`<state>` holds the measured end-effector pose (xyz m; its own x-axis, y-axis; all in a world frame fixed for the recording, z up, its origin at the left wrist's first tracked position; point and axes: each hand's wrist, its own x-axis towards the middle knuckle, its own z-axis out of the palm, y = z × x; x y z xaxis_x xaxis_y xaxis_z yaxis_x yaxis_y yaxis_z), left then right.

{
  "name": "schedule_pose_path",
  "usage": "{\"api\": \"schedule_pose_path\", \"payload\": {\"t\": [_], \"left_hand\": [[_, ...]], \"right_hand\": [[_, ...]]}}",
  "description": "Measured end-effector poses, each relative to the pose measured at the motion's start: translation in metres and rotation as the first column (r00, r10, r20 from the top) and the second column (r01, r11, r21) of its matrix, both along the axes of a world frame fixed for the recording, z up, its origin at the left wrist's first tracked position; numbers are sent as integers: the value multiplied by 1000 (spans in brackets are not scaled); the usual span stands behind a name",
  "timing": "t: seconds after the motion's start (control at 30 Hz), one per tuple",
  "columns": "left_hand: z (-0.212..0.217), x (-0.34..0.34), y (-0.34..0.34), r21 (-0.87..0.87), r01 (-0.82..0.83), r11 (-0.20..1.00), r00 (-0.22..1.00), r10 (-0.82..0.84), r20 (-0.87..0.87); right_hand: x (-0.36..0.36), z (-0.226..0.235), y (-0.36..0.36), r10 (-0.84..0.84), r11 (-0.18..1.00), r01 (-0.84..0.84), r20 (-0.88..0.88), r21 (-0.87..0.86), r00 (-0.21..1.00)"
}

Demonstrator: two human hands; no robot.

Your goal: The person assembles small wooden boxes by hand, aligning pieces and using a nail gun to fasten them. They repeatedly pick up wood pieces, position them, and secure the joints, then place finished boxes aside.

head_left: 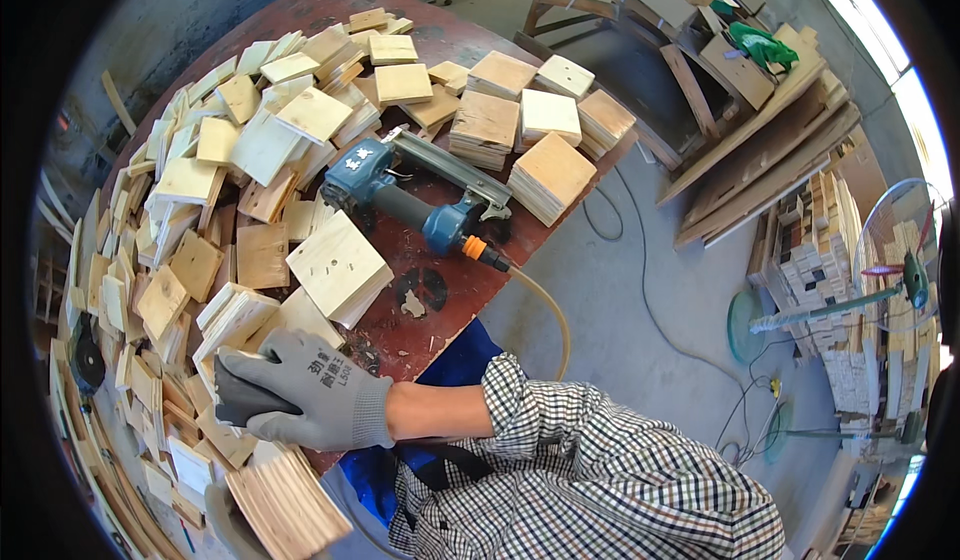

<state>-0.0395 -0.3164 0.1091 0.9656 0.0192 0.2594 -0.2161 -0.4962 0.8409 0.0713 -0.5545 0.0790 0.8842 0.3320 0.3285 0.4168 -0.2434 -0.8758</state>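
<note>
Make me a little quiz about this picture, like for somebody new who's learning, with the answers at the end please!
1. Pick one: what colour is the ring where the hose joins the nail gun?
a) pink
b) orange
c) green

2. True or false: the right hand is bare.

3. Which one touches the left hand: the stack of wood or the fan?

Key:
1. b, orange.
2. False; it wears a grey glove.
3. The stack of wood; the fan stands far off on the right side of the picture.
</note>
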Motion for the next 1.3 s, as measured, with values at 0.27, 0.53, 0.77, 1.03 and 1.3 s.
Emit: {"api": "schedule_pose_path", "payload": {"t": [0.27, 0.53, 0.77, 1.03, 1.3], "left_hand": [[9, 0, -5, -98, -113, 989, 991, 119, 56], [-6, -4, 5, 81, -114, 990, 993, 111, 40], [11, -3, -17, 338, -13, 941, 999, -4, 50], [0, -6, -4, -75, -29, 997, 986, 17, -167], [-13, 5, -9, -377, 30, 926, 993, 14, 115]], "right_hand": [[-55, 6, 22, 141, 983, -174, 397, 50, 907], [-36, 5, 31, -77, 986, 4, 443, 164, 893], [-19, 3, 13, 157, 986, -163, 121, 44, 980], [-14, 9, -4, 134, 991, -128, 169, -44, 977], [-25, 31, -39, 154, 823, 99, -387, 559, 909]]}}
